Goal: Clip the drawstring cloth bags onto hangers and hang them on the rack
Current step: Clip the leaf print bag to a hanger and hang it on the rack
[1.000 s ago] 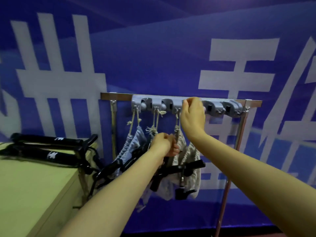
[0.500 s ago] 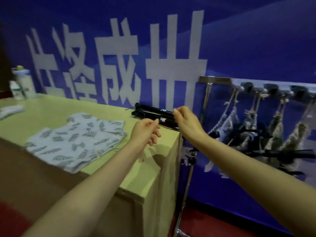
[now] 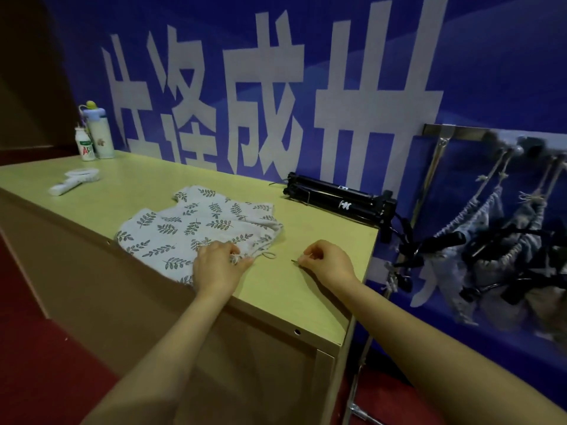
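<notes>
Left hand (image 3: 221,266) was down at the front edge of the desk (image 3: 322,222), resting on the near corner of the stack of leaf-print cloth bags (image 3: 196,223). Its fingers were curled together and pinched a frayed drawstring end (image 3: 235,259). A small loop of cord (image 3: 270,255) poked out of the stack just beside it, flat on the top.

Right hand (image 3: 329,262) sat on bare desk toward the right end, apart from the bags. Thumb and forefinger were nipped together on a thin strand (image 3: 295,261) that stuck out to the left; what it was, I could not tell.

At the back right corner lay a bundle of black bars (image 3: 331,197) with a white mark. Off the right end stood the metal rack (image 3: 454,134), with hung bags (image 3: 487,210) dangling by their cords and black hangers (image 3: 454,239) clipped among them, blurred.

At the back left corner stood a tall bottle (image 3: 99,133) and a small white bottle (image 3: 82,145), touching or nearly so, with a white handled object (image 3: 75,179) lying in front of them. A blue banner (image 3: 491,72) with white characters ran behind it all.
</notes>
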Motion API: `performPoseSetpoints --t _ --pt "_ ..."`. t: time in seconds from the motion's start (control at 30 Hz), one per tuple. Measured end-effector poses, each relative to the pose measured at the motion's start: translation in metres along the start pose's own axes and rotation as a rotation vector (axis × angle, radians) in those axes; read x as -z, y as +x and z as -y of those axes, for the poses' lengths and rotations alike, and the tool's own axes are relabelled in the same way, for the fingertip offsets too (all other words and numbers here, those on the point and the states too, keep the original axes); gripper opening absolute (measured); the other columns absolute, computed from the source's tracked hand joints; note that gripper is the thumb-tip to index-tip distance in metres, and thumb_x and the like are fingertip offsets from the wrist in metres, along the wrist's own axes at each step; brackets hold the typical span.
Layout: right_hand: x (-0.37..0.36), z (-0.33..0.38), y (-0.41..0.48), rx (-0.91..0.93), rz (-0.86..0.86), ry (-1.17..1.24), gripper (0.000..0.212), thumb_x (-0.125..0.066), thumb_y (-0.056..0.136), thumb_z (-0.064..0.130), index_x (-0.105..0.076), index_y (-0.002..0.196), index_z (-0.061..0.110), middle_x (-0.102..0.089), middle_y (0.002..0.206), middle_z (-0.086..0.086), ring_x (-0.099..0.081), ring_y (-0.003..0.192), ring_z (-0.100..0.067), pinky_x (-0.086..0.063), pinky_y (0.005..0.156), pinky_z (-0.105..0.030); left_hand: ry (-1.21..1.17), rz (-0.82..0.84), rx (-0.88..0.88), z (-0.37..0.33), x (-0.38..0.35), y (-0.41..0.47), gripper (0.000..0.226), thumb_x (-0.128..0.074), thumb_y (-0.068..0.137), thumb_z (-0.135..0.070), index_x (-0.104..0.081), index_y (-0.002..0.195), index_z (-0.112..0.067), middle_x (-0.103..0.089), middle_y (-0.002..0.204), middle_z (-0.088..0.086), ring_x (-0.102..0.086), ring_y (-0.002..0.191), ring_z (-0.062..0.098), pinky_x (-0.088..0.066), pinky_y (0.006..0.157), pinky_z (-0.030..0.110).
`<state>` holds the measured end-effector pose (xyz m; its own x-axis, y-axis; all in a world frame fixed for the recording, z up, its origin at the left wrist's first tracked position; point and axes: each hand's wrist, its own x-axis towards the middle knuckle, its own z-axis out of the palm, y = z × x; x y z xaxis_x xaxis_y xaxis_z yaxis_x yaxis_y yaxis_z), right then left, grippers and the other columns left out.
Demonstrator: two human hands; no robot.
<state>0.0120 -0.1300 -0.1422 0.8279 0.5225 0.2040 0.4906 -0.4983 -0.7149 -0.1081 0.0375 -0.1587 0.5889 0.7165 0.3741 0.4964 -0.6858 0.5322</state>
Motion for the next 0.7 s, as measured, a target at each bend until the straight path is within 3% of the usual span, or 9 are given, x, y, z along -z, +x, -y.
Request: performPoseSetpoints --t 0.33,0.57,0.7 --pt "-0.006 -0.005 -0.001 0.091 -0.060 -0.127 0.012 -0.069 0.084 0.027 -0.063 0.088 0.017 -0.061 0.093 -0.002 -0.055 0.083 -0.017 -0.048 0.073 -0.032 -0.034 -0.110 -0.034 0.003 -0.004 -0.007 0.036 -0.066 0.083 -0.039 -0.064 0.105 -0.010 -0.063 0.106 0.005 -0.049 0.106 0.024 -0.040 0.080 0.031" --pt "-0.010 -0.005 0.001 0.125 -0.068 -0.206 0.014 -0.064 0.088 0.025 -0.068 0.094 0.013 -0.061 0.100 -0.006 -0.056 0.088 -0.019 -0.049 0.076 -0.030 -0.017 -0.126 -0.010 0.000 -0.004 -0.007 0.025 -0.061 0.088 -0.028 -0.063 0.099 -0.006 -0.062 0.103 0.007 -0.050 0.105 0.026 -0.042 0.078 0.035" --pt "-0.012 -0.004 0.003 0.148 -0.068 -0.243 0.017 -0.058 0.092 0.019 -0.068 0.098 0.007 -0.061 0.106 -0.010 -0.058 0.095 -0.023 -0.050 0.083 -0.034 -0.076 -0.124 0.024 0.001 -0.002 -0.006 0.016 -0.060 0.086 -0.023 -0.064 0.086 -0.007 -0.063 0.093 0.006 -0.054 0.097 0.027 -0.041 0.068 0.032"
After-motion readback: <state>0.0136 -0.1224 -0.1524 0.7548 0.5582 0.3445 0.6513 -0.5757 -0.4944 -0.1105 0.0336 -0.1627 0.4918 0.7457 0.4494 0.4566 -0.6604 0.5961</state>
